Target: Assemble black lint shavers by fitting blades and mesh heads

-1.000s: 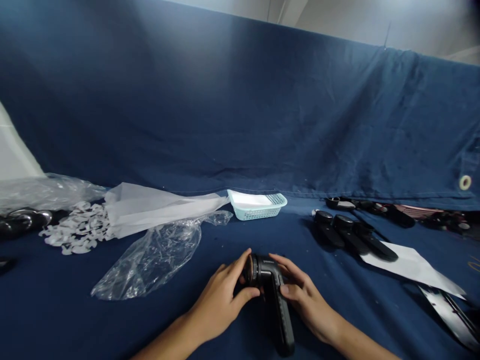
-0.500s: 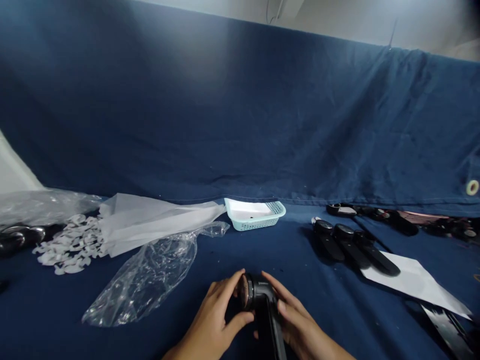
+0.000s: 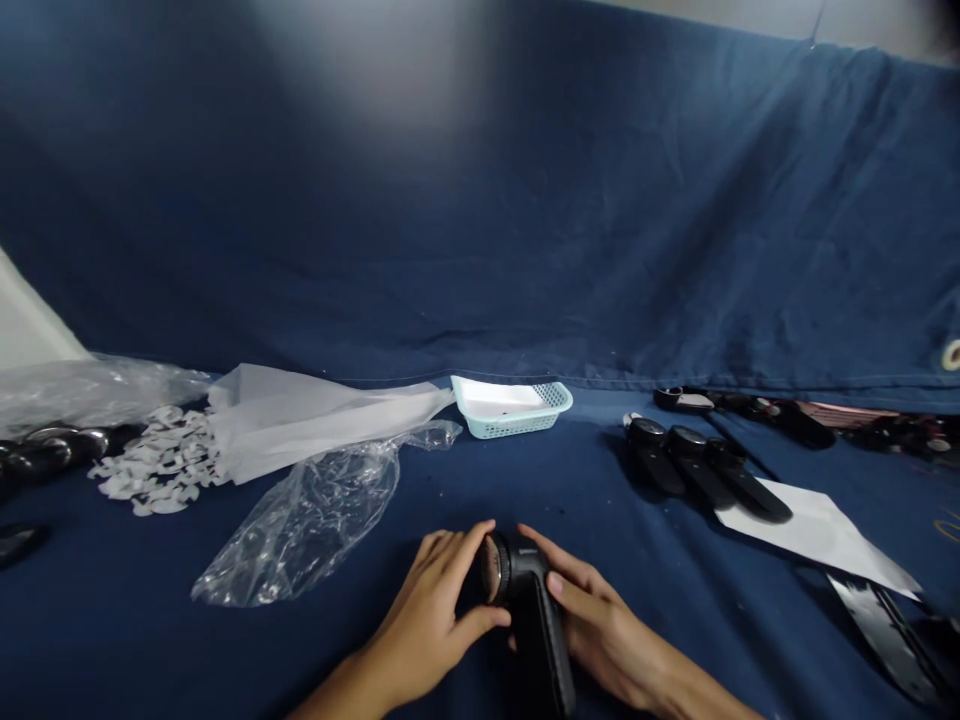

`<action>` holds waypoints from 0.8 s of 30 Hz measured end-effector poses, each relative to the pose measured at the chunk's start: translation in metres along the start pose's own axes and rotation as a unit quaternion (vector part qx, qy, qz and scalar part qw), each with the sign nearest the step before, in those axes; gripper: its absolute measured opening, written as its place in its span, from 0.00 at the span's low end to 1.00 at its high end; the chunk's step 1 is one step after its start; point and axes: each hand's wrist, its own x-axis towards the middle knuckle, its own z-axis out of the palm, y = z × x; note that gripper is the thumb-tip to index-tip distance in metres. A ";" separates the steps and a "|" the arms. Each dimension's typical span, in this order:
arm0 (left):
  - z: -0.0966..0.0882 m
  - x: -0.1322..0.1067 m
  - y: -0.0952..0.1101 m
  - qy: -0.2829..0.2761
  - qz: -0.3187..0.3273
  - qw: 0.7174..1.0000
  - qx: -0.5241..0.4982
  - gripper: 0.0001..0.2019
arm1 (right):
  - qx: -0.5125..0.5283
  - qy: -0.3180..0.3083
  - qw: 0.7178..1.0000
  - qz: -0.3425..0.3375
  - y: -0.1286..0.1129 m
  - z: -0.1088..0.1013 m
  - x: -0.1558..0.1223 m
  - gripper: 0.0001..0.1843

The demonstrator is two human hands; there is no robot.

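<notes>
A black hand-held device (image 3: 534,618) with a round head and a long handle lies on the blue cloth at the bottom centre. My left hand (image 3: 433,618) wraps around its round head from the left, thumb under it. On the other side, my right hand (image 3: 596,625) presses its fingers against the head and upper handle. Both hands grip the device.
A crumpled clear plastic bag (image 3: 304,520) lies left of my hands, with a white bag (image 3: 307,415) and several white discs (image 3: 154,465) behind it. A pale green basket (image 3: 511,407) stands at the back. Three black devices (image 3: 697,470) lie right on white paper (image 3: 821,530).
My hands stay on the device and shift their fingers only slightly on its head. The view has tilted down and back up a little.
</notes>
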 end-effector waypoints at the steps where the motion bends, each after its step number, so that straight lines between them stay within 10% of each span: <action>1: -0.001 0.001 0.001 -0.003 0.002 1.000 0.000 0.35 | 0.001 -0.004 1.000 -0.001 0.000 -0.001 -0.001 0.28; 13: 0.002 0.003 0.006 0.036 -0.016 0.998 -0.046 0.40 | 0.086 0.026 0.996 -0.013 -0.016 -0.006 -0.005 0.23; 24: 0.008 0.011 0.013 0.018 -0.010 0.997 0.080 0.20 | 0.222 0.078 0.971 -0.028 -0.056 -0.057 -0.040 0.21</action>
